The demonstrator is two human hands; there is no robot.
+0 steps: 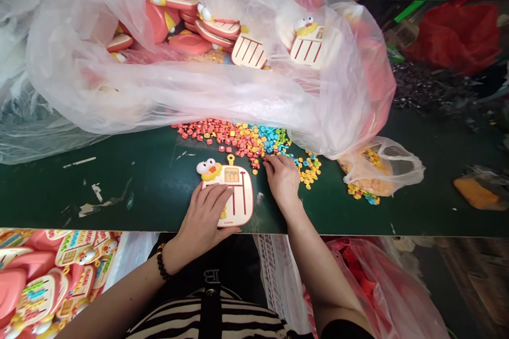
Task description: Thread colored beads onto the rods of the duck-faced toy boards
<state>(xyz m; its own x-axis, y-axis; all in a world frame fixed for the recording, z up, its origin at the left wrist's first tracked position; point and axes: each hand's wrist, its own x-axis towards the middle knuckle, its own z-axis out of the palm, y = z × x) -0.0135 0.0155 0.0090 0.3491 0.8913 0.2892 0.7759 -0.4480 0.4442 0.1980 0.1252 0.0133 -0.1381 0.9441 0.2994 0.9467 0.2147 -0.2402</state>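
Note:
A cream toy board [247, 190] with a red rim, a duck face and slots lies flat at the table's front edge. My left hand [207, 206] is laid over its left part, fingers across the top and thumb at the lower edge, holding it. Some yellow pieces [223, 214] show beside those fingers; the rest of the slots there are hidden. To the right of the board, my right hand [283, 180] is at the near side of a heap of small coloured pieces [238, 137]. Its thumb and forefinger pinch at a small red piece [265, 159], partly covered.
A large clear plastic bag [191, 90] of similar boards spreads across the back of the green table [139, 180]. A small bag [374, 169] of yellow pieces stands right. Finished-looking boards [51, 275] fill the lower left. A pink bag [389, 286] hangs below right.

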